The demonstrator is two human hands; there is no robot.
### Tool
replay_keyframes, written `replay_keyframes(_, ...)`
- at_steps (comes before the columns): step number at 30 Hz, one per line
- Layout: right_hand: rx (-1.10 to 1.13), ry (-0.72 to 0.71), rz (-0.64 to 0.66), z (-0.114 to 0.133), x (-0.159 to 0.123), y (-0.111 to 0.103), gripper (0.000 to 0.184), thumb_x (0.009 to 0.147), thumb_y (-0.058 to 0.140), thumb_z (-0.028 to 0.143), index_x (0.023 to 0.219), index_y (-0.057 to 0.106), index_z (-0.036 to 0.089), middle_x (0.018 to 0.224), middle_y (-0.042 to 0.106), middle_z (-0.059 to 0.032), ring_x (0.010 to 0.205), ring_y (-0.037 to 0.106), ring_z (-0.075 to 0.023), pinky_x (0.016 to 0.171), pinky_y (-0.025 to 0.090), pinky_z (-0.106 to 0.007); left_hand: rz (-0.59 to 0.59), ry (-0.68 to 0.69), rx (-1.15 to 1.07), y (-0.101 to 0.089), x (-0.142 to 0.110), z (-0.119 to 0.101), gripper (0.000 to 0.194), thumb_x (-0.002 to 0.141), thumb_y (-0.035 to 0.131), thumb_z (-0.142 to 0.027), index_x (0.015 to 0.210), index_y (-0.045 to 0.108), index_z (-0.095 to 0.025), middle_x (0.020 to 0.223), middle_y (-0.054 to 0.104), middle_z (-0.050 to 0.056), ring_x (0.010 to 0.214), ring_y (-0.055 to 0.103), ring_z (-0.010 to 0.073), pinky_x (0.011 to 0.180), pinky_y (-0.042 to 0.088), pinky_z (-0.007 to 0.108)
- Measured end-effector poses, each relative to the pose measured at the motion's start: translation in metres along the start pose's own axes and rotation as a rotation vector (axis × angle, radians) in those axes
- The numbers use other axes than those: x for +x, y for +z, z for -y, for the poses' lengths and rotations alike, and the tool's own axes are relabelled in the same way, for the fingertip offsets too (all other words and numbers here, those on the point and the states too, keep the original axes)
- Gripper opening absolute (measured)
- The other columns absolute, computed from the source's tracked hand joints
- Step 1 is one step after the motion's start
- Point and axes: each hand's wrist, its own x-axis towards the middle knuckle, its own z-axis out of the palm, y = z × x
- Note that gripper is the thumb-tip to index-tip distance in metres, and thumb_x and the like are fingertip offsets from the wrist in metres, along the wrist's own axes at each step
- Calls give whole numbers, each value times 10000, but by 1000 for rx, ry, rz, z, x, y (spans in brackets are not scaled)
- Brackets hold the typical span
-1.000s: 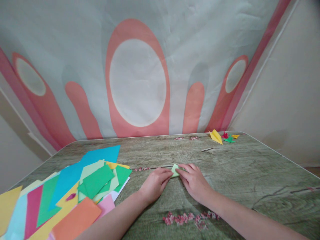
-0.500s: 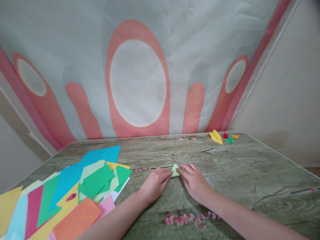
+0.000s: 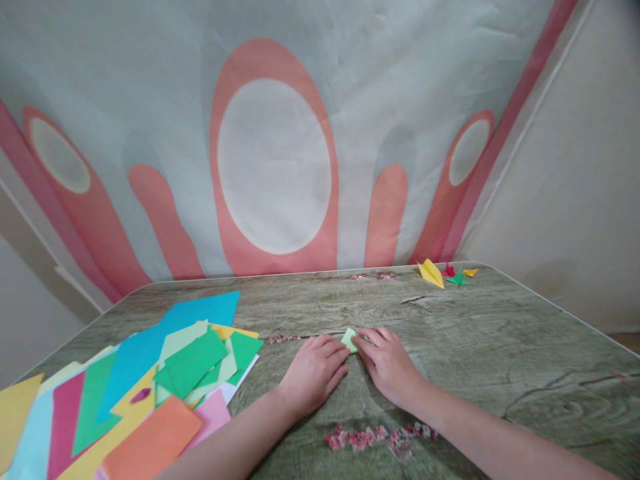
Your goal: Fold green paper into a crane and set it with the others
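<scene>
A small folded piece of light green paper (image 3: 349, 339) lies on the table between my two hands, its edges partly covered by my fingers. My left hand (image 3: 316, 373) rests palm down at its left side. The fingers there are stretched out, the fingertips reach the paper's lower left edge, and the thumb lies apart on the tabletop. From the right, my right hand (image 3: 387, 360) holds the paper's right edge under its fingers, with the thumb tucked beneath and partly hidden.
Loose coloured sheets overlap on the left, among them a blue sheet (image 3: 205, 310), a green sheet (image 3: 195, 363) and an orange sheet (image 3: 153, 437). A yellow folded paper (image 3: 431, 273) and small red and green folded pieces (image 3: 458, 277) sit at the far right. A patterned backdrop (image 3: 360, 167) hangs behind.
My left hand's fingers have shifted slightly on the paper, and its thumb has come away from the paper's edge. My right hand stays nearly still.
</scene>
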Motion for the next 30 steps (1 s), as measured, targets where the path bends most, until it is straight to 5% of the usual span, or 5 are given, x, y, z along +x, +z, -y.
replay_keyframes(18,-80,-30,26,2,-1,-6,288,908,420,251,1161,556,249,1228,546,-35,1038,456,-208,873,343,-351,67,21,25,0,3,2,307,891,445,-305,1182,507,-229,1112,579,33,1074,460,210,952,370,383)
replay_keyframes(30,-203,-147,5,6,-13,-3,333,865,503,331,1177,551,222,1186,580,-50,1172,408,-239,1049,170,-457,127,11,152,-7,5,-6,382,872,443,-442,1181,494,-224,1090,568,27,1048,448,212,932,350,366)
